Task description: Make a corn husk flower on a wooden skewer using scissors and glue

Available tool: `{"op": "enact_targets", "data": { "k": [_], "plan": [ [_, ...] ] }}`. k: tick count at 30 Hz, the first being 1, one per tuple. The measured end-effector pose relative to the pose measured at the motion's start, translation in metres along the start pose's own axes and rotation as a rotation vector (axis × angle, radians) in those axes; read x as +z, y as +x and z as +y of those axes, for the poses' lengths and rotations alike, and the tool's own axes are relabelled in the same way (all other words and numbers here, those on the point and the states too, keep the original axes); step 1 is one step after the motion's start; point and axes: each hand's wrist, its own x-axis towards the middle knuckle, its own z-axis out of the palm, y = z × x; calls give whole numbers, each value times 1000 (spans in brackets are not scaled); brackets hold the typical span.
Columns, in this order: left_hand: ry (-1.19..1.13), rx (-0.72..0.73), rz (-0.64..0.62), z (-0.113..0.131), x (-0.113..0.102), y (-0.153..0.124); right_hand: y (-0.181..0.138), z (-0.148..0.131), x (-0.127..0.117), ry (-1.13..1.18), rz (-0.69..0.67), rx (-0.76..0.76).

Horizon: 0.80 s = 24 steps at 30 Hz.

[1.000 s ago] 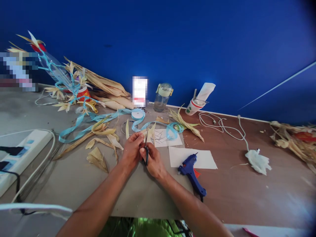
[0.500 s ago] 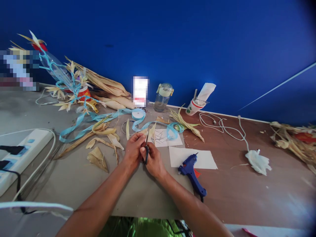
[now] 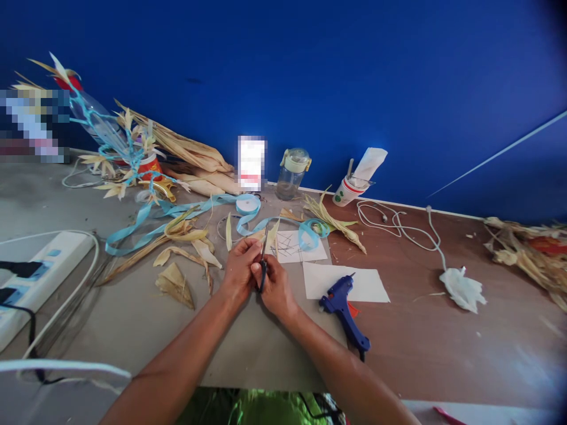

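Observation:
My right hand (image 3: 275, 289) is closed round the dark handles of a pair of scissors (image 3: 264, 254), their thin blades pointing up and away from me. Close against it, my left hand (image 3: 240, 270) pinches what looks like a small pale piece of corn husk (image 3: 257, 235) beside the blades; the fingers hide most of it. Just beyond the hands lies a white paper (image 3: 310, 252) with several thin dark wire pieces on it. A blue glue gun (image 3: 343, 307) rests partly on a second white sheet (image 3: 374, 286), to the right of my right hand.
Loose dry husks (image 3: 175, 283) and light-blue ribbon (image 3: 137, 233) lie to the left. A white power strip (image 3: 48, 274) occupies the left edge. Along the back stand a lidded jar (image 3: 291, 177), a bright screen (image 3: 251, 162) and a paper cup (image 3: 345, 193). A white cable (image 3: 414, 243) lies right.
Almost nothing differs. Both hands and the scissors keep the same place and grip; the whole view has shifted very slightly.

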Motion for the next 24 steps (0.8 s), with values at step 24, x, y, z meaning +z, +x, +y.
{"op": "enact_targets", "data": {
  "k": [24],
  "plan": [
    [41,10,-60,2,-9,6,8,-19,-17,298,80,121]
  ]
}}
